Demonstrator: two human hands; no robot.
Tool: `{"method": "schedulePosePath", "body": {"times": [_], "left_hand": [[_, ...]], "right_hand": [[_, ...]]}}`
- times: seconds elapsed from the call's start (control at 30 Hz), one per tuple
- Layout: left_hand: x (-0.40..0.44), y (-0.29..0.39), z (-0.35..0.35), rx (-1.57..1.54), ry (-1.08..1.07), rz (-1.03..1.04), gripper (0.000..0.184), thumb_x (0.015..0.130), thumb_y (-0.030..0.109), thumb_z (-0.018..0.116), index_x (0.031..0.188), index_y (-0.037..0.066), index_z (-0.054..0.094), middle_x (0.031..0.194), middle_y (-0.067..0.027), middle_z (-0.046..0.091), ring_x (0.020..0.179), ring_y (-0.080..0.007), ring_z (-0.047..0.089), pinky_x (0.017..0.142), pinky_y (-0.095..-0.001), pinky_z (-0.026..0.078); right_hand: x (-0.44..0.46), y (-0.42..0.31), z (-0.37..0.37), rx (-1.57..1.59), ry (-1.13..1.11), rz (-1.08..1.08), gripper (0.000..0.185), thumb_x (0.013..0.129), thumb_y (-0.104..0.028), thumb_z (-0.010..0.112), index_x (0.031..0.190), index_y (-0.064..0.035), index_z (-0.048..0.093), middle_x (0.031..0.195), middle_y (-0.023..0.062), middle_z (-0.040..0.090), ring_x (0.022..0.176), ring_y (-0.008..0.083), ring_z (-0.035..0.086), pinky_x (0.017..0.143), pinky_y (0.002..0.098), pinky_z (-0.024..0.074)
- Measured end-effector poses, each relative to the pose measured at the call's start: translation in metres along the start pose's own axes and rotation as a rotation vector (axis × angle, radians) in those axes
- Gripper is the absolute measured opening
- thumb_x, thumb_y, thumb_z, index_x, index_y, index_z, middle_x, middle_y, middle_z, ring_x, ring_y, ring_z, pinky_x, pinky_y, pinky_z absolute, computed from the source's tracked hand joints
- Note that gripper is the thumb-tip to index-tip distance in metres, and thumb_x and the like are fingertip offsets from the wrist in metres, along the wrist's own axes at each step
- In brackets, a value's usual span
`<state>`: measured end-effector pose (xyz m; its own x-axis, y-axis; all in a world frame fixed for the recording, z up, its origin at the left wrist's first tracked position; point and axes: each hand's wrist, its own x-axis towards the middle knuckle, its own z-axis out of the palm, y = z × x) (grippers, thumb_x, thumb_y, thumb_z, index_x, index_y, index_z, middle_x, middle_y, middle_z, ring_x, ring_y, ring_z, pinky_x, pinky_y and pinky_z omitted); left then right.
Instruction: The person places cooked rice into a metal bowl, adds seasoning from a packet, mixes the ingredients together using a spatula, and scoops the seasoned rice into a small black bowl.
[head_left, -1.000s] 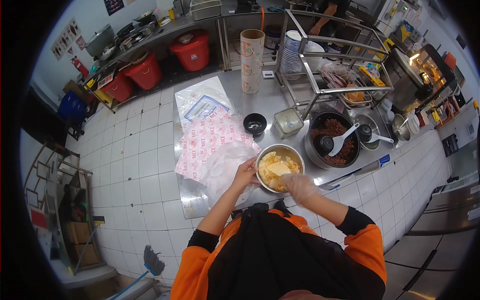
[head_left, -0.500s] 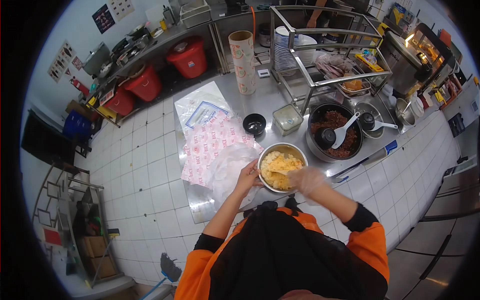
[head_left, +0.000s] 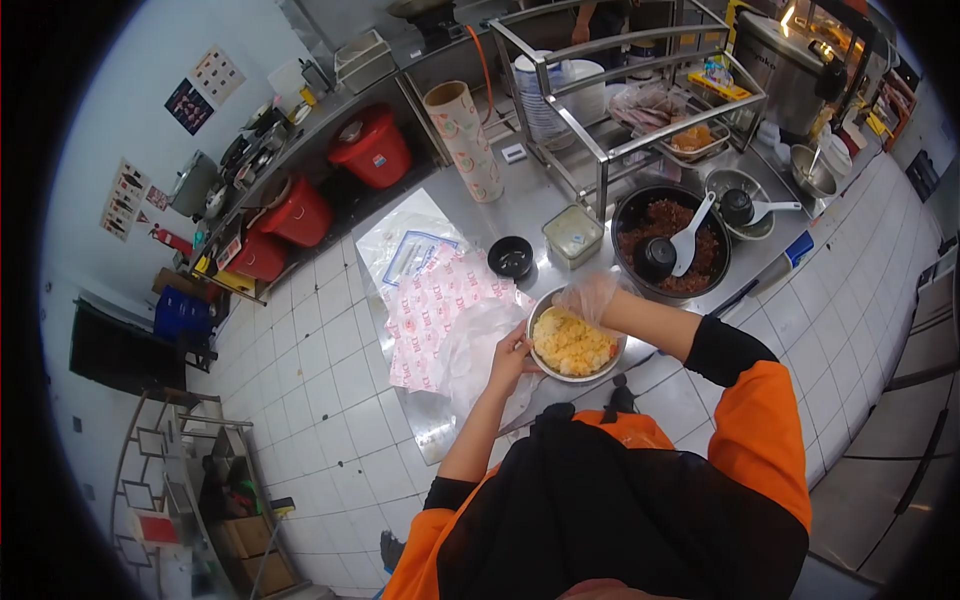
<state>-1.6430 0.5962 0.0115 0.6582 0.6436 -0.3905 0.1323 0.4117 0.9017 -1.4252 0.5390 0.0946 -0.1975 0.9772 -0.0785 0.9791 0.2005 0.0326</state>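
Observation:
A metal bowl holds a crumbly, rice-like mix of yellow and white. My left hand grips the bowl's left rim, with the thumb near the food. Over the far right rim is my right hand, in a clear plastic glove. Its fingers are blurred, and whether a utensil is in them I cannot make out. A crumpled white plastic bag lies left of the bowl, on pink-printed paper. Beyond the bowl stand a small black bowl and a square lidded container.
A black pot of reddish-brown food, with a white rice paddle in it, stands close right of my right forearm. A metal rack and an upright printed roll are behind. A person's arm shows at the far side.
My right hand has gone from the bowl's right side to its far rim. The light-coloured utensil seen in the food is now out of sight. My left hand still holds the bowl; the view has tilted.

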Motion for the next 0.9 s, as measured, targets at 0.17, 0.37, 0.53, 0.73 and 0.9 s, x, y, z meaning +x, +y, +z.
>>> {"method": "schedulePosePath", "body": {"times": [0.17,0.37,0.53,0.73,0.9], "left_hand": [[-0.003,-0.001,0.005,-0.060,0.073,0.024,0.051,0.090,0.005,0.051,0.140,0.011,0.041,0.094,0.0013,0.046,0.085,-0.0130,0.059,0.056,-0.0274,0.060],[-0.005,0.005,0.009,0.087,0.057,0.080,0.047,0.093,0.006,0.048,0.139,0.011,0.042,0.098,0.0000,0.047,0.085,-0.0124,0.058,0.055,-0.0248,0.059],[0.003,-0.002,0.004,0.148,0.074,0.110,0.046,0.093,0.005,0.045,0.139,0.010,0.041,0.110,-0.0037,0.051,0.090,-0.0134,0.060,0.056,-0.0252,0.059],[-0.004,-0.002,0.005,0.111,0.037,0.128,0.047,0.094,0.005,0.044,0.140,0.009,0.039,0.130,-0.0071,0.047,0.092,-0.0145,0.061,0.057,-0.0250,0.059],[-0.012,-0.005,0.006,0.070,0.025,0.042,0.048,0.094,0.005,0.043,0.141,0.010,0.038,0.132,-0.0063,0.047,0.091,-0.0151,0.061,0.057,-0.0253,0.059]], "right_hand": [[-0.053,-0.047,-0.019,0.188,-0.031,0.040,0.005,0.081,-0.013,0.055,0.086,-0.0128,0.057,0.069,0.0087,0.062,0.064,0.0244,0.065,0.053,0.0360,0.0501],[-0.077,-0.060,-0.050,0.157,-0.071,0.356,0.009,0.082,-0.011,0.053,0.089,-0.0069,0.058,0.081,0.0108,0.067,0.075,0.0268,0.068,0.068,0.0384,0.0535],[-0.061,-0.055,-0.052,0.286,-0.259,0.556,0.019,0.085,-0.014,0.051,0.094,-0.0035,0.063,0.094,0.0168,0.068,0.086,0.0304,0.068,0.073,0.0428,0.0537],[-0.031,-0.024,0.019,0.255,-0.430,0.519,0.026,0.087,-0.018,0.048,0.097,-0.0057,0.068,0.094,0.0173,0.068,0.090,0.0309,0.067,0.076,0.0416,0.0535],[-0.030,-0.014,0.013,0.262,-0.481,0.636,0.026,0.083,-0.016,0.052,0.105,-0.0083,0.065,0.105,0.0167,0.066,0.100,0.0285,0.065,0.082,0.0372,0.0529]]}}
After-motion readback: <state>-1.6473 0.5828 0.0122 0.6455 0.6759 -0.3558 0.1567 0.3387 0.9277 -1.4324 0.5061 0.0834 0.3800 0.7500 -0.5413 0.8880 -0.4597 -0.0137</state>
